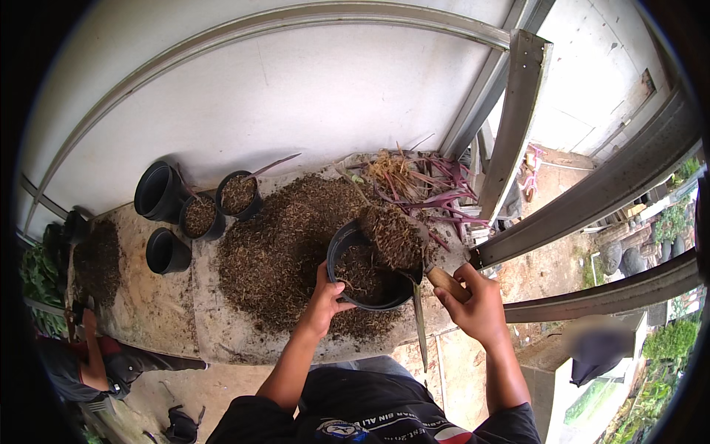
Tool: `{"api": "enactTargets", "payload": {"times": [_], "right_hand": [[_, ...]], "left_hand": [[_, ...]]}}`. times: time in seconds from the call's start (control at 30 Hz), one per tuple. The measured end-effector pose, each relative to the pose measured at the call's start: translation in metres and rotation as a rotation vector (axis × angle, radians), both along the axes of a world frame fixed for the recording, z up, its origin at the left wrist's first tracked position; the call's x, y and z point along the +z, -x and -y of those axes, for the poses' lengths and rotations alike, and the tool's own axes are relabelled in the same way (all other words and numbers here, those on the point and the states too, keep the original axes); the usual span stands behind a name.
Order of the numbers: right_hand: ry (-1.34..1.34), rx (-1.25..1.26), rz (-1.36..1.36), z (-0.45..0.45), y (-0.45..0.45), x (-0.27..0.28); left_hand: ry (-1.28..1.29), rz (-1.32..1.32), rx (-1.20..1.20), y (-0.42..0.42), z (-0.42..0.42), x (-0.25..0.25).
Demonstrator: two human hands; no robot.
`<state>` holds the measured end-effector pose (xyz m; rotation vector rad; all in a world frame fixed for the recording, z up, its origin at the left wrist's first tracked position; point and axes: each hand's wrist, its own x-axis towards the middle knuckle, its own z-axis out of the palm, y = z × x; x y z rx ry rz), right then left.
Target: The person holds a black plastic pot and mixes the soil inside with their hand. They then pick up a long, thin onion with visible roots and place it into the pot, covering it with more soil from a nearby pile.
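Note:
My left hand [324,302] grips the near left rim of a black plastic plant pot [396,294], which is partly filled with brown potting mix. My right hand [471,302] is closed around the wooden handle of a trowel [448,283]. The trowel's blade, heaped with potting mix [395,238], is over the pot's far rim; the load hides most of the blade. A long narrow leaf [420,327] hangs over the pot's near right side. Under and left of the pot spreads a large heap of loose mix [277,244] on the table.
Filled pots [198,217] [238,194] with single stems, an unfilled pot [168,251] and stacked pots [158,191] stand to the left. Uprooted purple-leaved plants [427,191] lie at the back right. Metal beams [588,194] cross on the right. A person [91,355] works at the table's left end.

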<state>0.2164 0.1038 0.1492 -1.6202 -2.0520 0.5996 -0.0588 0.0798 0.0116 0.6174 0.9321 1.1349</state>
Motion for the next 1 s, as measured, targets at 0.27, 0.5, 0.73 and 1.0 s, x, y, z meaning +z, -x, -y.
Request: {"api": "enactTargets", "payload": {"times": [0.27,0.5,0.73,1.0], "right_hand": [[-0.184,0.048,0.012,-0.003,0.001,-0.009],[-0.177,-0.193,-0.145,-0.009,-0.016,-0.035],[0.030,-0.193,-0.015,-0.012,-0.037,-0.111],[0.108,-0.203,-0.045,0.010,-0.001,-0.168]], "left_hand": [[0.019,-0.019,0.002,0.001,0.001,0.002],[-0.023,0.049,0.093,0.011,0.009,-0.003],[-0.056,0.113,0.223,0.044,0.023,-0.010],[-0.064,0.053,0.331,0.056,0.033,-0.006]]}}
